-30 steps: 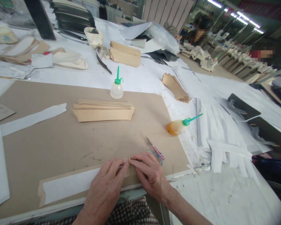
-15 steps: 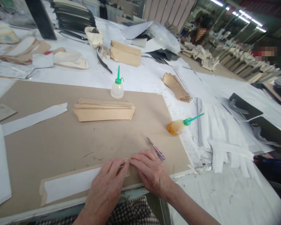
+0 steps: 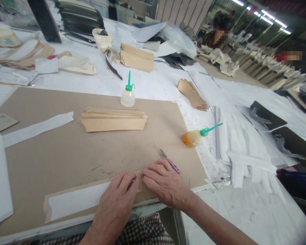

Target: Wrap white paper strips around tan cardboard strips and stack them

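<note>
A tan strip with a white layer on top (image 3: 78, 201) lies along the near edge of the brown board. My left hand (image 3: 118, 200) rests over its right part, fingers together and pinching the edge near the right end. Against those fingertips, my right hand (image 3: 165, 183) grips the same end with curled fingers. Both hands hide most of that end, where a small tan edge shows between them. Just beyond my right hand lies a thin pointed tool with a pink handle (image 3: 172, 162).
A stack of tan strips (image 3: 114, 124) lies mid-board. A clear bottle with a green spout (image 3: 128, 98) stands behind it. Another bottle with amber liquid (image 3: 192, 139) lies tilted at the right. White strips (image 3: 247, 146) hang over the table edge. White sheet material (image 3: 0, 180) is at left.
My right hand has shifted slightly right and its forearm has swung out a little, covering part of the pointed tool. My left hand and the strip stay almost still.
</note>
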Tool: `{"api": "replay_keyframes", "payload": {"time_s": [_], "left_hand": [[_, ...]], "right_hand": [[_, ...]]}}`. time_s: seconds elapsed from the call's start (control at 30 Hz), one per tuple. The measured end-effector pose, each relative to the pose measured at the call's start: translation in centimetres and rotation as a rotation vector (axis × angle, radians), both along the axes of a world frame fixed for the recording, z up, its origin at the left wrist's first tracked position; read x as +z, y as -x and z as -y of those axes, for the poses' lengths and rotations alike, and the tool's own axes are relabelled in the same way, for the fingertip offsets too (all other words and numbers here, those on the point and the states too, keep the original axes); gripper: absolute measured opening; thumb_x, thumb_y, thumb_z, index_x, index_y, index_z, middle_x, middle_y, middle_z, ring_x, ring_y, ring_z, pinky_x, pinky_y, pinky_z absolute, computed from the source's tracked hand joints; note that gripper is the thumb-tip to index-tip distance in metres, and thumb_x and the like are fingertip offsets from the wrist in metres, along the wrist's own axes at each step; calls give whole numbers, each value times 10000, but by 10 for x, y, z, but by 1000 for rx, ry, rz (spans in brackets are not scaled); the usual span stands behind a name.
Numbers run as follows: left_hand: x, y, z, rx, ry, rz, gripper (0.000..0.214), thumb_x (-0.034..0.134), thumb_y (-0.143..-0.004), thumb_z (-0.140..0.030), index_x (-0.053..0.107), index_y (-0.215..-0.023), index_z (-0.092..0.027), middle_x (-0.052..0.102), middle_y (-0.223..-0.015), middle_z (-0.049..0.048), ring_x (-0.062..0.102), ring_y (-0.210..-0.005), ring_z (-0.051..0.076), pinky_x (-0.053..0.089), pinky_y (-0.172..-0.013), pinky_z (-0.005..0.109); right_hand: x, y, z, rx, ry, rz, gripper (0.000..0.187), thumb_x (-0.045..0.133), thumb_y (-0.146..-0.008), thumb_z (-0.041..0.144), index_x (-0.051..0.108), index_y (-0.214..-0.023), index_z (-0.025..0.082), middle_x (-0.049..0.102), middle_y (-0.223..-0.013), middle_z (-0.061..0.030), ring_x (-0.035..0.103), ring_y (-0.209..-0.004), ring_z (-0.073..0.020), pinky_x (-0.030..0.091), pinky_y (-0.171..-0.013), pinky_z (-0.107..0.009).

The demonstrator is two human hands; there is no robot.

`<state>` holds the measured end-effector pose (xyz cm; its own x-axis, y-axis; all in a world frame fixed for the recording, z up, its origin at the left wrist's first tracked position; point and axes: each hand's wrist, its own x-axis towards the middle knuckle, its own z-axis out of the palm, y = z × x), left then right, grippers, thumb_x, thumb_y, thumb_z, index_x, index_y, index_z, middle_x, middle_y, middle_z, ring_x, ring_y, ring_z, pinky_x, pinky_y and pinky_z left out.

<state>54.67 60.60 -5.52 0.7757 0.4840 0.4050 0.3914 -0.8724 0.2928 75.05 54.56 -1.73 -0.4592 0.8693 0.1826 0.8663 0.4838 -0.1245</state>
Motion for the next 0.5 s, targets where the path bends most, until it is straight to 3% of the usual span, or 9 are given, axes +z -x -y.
{"api": "replay_keyframes", "payload": {"time_s": [0.13,0.5], "left_hand": [[0,0,1,4,-4,-10,397,503,-875,17,606,-1248,-67,616,-1130,112,522,-1064,270,493,-942,380],[-6,2,1,23,-16,58,230,448,-978,-74,619,-1128,-105,662,-1075,95,546,-1051,243,490,-943,365]], "right_hand": [[1,12,3,-55,-28,111,159,462,-1035,171,620,-1055,161,666,-1114,-86,553,-1068,-247,358,-1068,-514],[-11,32,28,-211,-54,134,236,387,-1028,156,620,-1068,144,602,-1333,-132,489,-1208,-286,313,-1102,-569]]}}
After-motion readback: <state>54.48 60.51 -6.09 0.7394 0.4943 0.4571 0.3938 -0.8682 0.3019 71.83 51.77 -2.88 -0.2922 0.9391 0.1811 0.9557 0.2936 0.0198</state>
